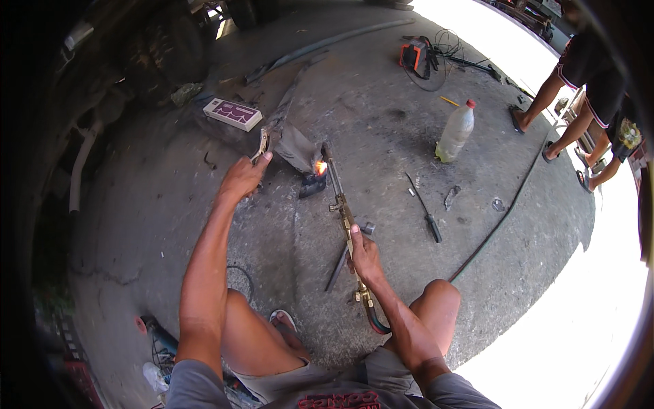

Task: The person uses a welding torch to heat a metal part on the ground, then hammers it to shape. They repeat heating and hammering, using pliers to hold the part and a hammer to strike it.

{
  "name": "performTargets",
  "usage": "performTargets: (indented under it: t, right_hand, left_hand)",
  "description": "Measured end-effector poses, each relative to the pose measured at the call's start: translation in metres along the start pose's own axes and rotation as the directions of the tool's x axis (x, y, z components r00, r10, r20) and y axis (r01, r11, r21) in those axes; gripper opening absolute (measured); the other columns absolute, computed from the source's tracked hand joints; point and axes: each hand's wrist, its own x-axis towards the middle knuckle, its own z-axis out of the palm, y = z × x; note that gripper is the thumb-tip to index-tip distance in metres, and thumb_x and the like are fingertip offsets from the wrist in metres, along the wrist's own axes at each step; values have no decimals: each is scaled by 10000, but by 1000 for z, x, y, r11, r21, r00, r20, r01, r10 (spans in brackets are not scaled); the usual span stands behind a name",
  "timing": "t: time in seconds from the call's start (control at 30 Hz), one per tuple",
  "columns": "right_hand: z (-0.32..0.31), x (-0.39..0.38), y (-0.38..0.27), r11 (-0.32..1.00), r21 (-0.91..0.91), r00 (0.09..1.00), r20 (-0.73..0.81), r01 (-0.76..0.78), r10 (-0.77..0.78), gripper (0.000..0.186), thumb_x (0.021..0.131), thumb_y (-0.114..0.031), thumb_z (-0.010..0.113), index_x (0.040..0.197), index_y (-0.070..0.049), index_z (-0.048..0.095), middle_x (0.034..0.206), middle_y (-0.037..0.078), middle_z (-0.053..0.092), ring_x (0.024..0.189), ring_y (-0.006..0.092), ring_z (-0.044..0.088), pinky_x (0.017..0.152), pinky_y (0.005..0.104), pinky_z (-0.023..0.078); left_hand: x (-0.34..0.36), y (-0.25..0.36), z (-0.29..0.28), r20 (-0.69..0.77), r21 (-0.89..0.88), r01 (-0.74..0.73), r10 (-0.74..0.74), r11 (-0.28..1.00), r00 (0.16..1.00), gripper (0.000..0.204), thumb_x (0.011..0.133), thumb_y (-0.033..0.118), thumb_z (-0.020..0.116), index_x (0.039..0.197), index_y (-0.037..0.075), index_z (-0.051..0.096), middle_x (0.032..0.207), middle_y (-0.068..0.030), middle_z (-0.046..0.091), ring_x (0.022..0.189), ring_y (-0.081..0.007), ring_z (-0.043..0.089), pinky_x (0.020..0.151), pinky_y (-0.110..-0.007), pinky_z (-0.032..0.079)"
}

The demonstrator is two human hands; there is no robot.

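My right hand is wrapped round the brass body of a gas torch. The torch slants up and away from me, its tip beside an orange glow at the edge of a bent grey metal sheet. Farther left, my left hand grips what looks like locking pliers, whose jaws meet the sheet's left side. Below the glow lies a dark flat metal piece. A hammer rests on the concrete, partly hidden behind the torch and my right hand.
Behind the sheet sits a white and purple box. A red-capped plastic bottle, a screwdriver and a hose are to the right. An orange and black machine stands farther back. People's legs show at far right.
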Motion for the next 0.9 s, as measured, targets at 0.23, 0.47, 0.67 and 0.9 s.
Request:
performTargets:
  t: [0.23,0.47,0.67,0.9]
  right_hand:
    - [1,15,-4,999,-22,998,-57,-36,35,879,996,-784,399,934,51,669,612,86,573,555,191,609,533,379,478]
    - [5,20,-10,998,-63,999,-35,-24,22,890,996,-788,388,926,52,671,623,89,580,577,209,624,557,399,495]
    - [7,17,-11,995,-78,998,17,-64,65,902,984,-809,382,904,44,666,629,81,584,570,195,620,536,389,495]
    - [8,6,-11,993,-97,996,51,-63,68,839,1024,-759,359,967,29,637,643,75,571,510,166,581,458,353,450]
  left_hand:
    - [-2,5,2,25,-19,-55,55,998,998,768,999,701,524,752,-20,618,584,-124,617,502,-234,634,541,-401,506]
    - [-3,2,3,-12,-26,-42,41,999,999,778,1006,696,515,740,-30,606,567,-123,606,514,-242,643,552,-418,510]
    - [2,0,2,10,13,-64,64,998,998,782,1009,686,517,714,-33,606,555,-136,601,502,-249,635,554,-430,511]
    - [-1,4,4,28,13,-82,81,997,996,804,1011,675,529,597,-13,572,509,-125,563,476,-244,613,540,-435,507]
